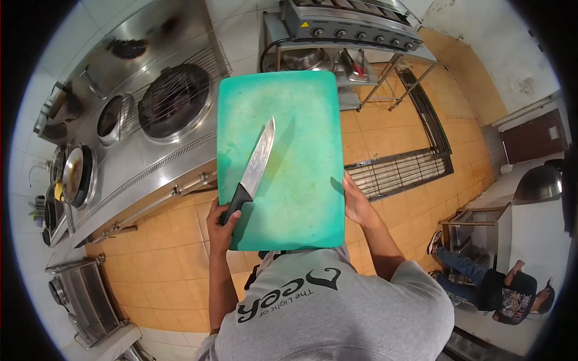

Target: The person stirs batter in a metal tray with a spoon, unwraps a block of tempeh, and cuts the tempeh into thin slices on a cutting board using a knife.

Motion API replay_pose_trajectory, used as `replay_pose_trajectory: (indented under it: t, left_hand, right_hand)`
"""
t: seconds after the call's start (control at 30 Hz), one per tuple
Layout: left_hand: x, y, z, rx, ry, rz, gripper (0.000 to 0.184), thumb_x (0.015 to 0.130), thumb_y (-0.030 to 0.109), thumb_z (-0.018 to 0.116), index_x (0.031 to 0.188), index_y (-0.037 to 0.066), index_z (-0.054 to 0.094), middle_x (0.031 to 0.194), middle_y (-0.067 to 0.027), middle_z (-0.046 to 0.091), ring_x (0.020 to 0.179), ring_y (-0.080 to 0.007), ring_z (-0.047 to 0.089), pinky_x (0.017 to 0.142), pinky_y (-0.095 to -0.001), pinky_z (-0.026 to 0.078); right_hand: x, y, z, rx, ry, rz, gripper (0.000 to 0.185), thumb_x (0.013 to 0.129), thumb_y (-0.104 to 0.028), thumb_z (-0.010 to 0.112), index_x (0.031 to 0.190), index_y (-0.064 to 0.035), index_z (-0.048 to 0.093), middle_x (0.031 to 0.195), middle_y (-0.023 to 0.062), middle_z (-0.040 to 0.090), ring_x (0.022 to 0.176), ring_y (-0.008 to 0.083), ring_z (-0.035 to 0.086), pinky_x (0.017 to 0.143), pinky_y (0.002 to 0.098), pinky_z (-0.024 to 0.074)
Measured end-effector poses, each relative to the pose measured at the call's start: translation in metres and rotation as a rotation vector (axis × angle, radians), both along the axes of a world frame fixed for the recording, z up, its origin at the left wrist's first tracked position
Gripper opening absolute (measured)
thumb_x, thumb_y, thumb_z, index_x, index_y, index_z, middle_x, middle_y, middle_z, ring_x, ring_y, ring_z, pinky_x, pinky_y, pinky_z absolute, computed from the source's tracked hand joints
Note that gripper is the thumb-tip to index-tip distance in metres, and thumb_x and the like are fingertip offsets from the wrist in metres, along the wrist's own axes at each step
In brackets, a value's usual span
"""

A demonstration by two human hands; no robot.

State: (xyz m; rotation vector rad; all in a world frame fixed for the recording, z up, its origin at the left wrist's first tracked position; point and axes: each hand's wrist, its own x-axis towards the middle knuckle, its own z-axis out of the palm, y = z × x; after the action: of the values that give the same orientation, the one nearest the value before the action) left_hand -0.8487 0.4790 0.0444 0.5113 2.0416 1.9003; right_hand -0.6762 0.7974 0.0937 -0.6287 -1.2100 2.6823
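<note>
A green cutting board (307, 180) with a pale, worn middle is held up in front of my body. On it lies a kitchen knife (260, 159), its blade pointing away from me and its black handle near the left edge. My left hand (220, 227) grips the board's lower left edge, with the thumb pressing the knife handle against it. At the right edge, my right hand (356, 203) clasps the same board, fingers partly hidden behind it.
To the left runs a steel cooking range (150, 174) with a wok (174, 99) and pans. A grill (355, 30) stands ahead on a metal stand. A floor drain grate (397, 174) lies to the right. Another person (512, 289) is at the far right, near a counter.
</note>
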Motion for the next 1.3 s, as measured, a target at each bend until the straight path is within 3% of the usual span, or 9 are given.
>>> replay_pose_trajectory:
  t: [0.07,0.27,0.43,0.57,0.67,0.9,1.07,1.17,1.3]
  left_hand:
    - [0.007,0.023,0.016,-0.012,0.028,0.037,0.032,0.083,0.022,0.078,0.094,-0.006,0.067,0.117,-0.0123,0.059,0.105,-0.0223,0.059,0.087,-0.0314,0.047]
    - [-0.006,0.124,0.034,0.035,0.009,0.214,0.029,0.085,0.019,0.077,0.095,-0.007,0.066,0.117,-0.0095,0.059,0.105,-0.0206,0.058,0.091,-0.0305,0.045]
    - [-0.042,0.219,0.034,0.095,0.042,0.233,0.028,0.086,0.017,0.076,0.097,-0.007,0.065,0.116,-0.0085,0.059,0.106,-0.0196,0.058,0.093,-0.0284,0.043]
    - [-0.084,0.271,0.059,0.131,0.007,0.195,0.030,0.086,0.019,0.077,0.095,-0.007,0.065,0.115,-0.0090,0.059,0.105,-0.0193,0.058,0.090,-0.0284,0.044]
    - [-0.127,0.285,0.069,0.016,0.097,0.150,0.030,0.087,0.021,0.077,0.094,-0.007,0.066,0.113,-0.0092,0.060,0.104,-0.0186,0.058,0.089,-0.0285,0.044]
    - [-0.202,0.348,0.107,-0.065,0.265,0.061,0.034,0.085,0.026,0.078,0.095,-0.005,0.069,0.103,-0.0086,0.064,0.095,-0.0180,0.061,0.086,-0.0295,0.046]
    - [-0.300,0.439,0.138,-0.196,0.322,0.027,0.042,0.084,0.038,0.078,0.092,-0.003,0.070,0.085,-0.0098,0.067,0.079,-0.0165,0.061,0.074,-0.0311,0.047]
    - [-0.357,0.504,0.163,-0.326,0.311,-0.009,0.046,0.083,0.044,0.077,0.090,-0.001,0.069,0.081,-0.0058,0.067,0.079,-0.0148,0.062,0.075,-0.0284,0.048]
    - [-0.427,0.587,0.173,-0.442,0.357,0.016,0.054,0.077,0.054,0.078,0.088,0.002,0.068,0.082,-0.0110,0.068,0.081,-0.0213,0.065,0.077,-0.0334,0.050]
  right_hand:
    - [-0.009,0.036,-0.001,0.003,0.044,0.086,0.069,0.099,-0.029,0.058,0.155,-0.0074,0.023,0.151,0.0103,0.038,0.137,0.0233,0.041,0.111,0.0384,0.0381]
    - [-0.034,0.135,-0.059,-0.343,0.335,0.139,0.081,0.094,-0.023,0.065,0.158,-0.0075,0.018,0.152,0.0114,0.039,0.137,0.0238,0.043,0.111,0.0382,0.0378]
    - [-0.086,0.230,-0.025,-0.063,0.132,0.155,0.081,0.089,-0.013,0.065,0.157,-0.0083,0.020,0.149,0.0127,0.042,0.135,0.0257,0.044,0.110,0.0399,0.0396]
    - [-0.134,0.286,-0.002,0.092,0.139,0.163,0.082,0.087,-0.008,0.064,0.157,-0.0095,0.021,0.147,0.0138,0.044,0.132,0.0271,0.047,0.107,0.0405,0.0429]
    - [-0.151,0.291,0.009,-0.053,0.195,0.126,0.081,0.088,-0.007,0.064,0.157,-0.0095,0.021,0.146,0.0144,0.044,0.128,0.0268,0.050,0.104,0.0415,0.0455]
    - [-0.191,0.313,0.016,0.119,0.137,-0.152,0.068,0.093,-0.014,0.067,0.151,-0.0061,0.032,0.138,0.0138,0.052,0.123,0.0256,0.054,0.101,0.0417,0.0486]
    - [-0.272,0.394,0.053,0.268,0.185,-0.222,0.062,0.093,-0.021,0.068,0.146,-0.0044,0.038,0.134,0.0123,0.056,0.118,0.0244,0.057,0.096,0.0396,0.0506]
    - [-0.327,0.457,0.061,0.246,0.226,-0.191,0.059,0.095,-0.024,0.066,0.144,-0.0039,0.040,0.132,0.0129,0.057,0.116,0.0251,0.059,0.094,0.0397,0.0519]
    - [-0.383,0.521,0.063,0.199,0.233,-0.227,0.052,0.097,-0.023,0.062,0.142,-0.0033,0.043,0.130,0.0141,0.058,0.114,0.0266,0.060,0.092,0.0396,0.0529]
